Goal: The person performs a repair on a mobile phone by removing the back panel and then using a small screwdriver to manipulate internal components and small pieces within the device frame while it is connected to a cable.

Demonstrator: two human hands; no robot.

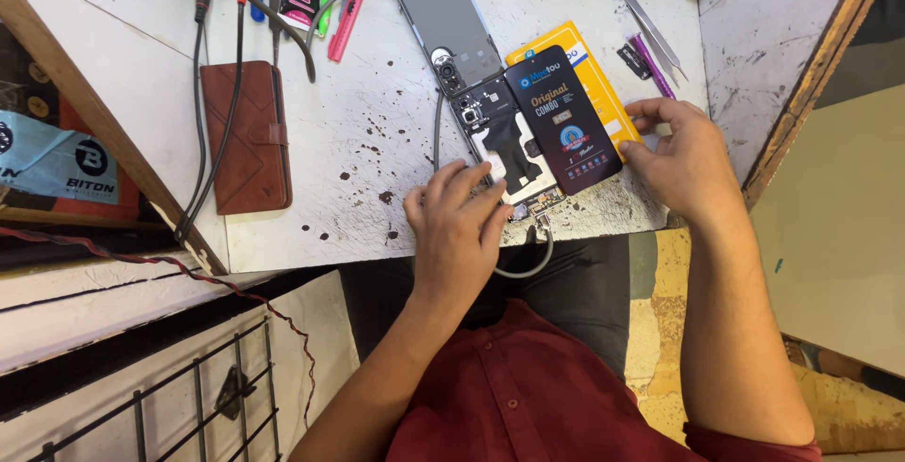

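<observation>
Head cam, my left hand (pixel 457 231) fingers pressed flat on opened phone (pixel 500 141) near table (pixel 377 141) edge, right hand (pixel 683 160) pinching dark screen pack (pixel 563 118) w/ yellow box (pixel 613 108) beneath, tweezers (pixel 650 28) far right.

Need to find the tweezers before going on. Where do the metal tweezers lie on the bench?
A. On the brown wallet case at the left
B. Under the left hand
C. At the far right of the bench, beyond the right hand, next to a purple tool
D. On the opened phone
C: the metal tweezers lie on the white bench beyond the right hand, beside the purple tool.
</observation>
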